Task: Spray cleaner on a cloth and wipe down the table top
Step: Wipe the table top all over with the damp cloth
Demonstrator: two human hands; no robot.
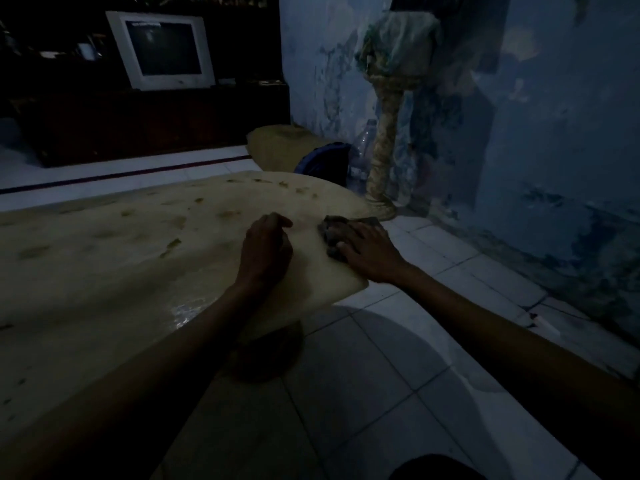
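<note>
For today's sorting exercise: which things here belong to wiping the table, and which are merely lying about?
Belong to the job:
cloth, pressed under the right hand
table top
left hand, resting on the table top

Lying about:
television
plastic bottle
pedestal stand

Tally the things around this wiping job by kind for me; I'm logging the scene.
Hands: 2, left hand and right hand
Cloths: 1, dark cloth under the right hand
Tables: 1, table top
CRT televisions: 1
Plastic bottles: 1
Total: 6
</note>
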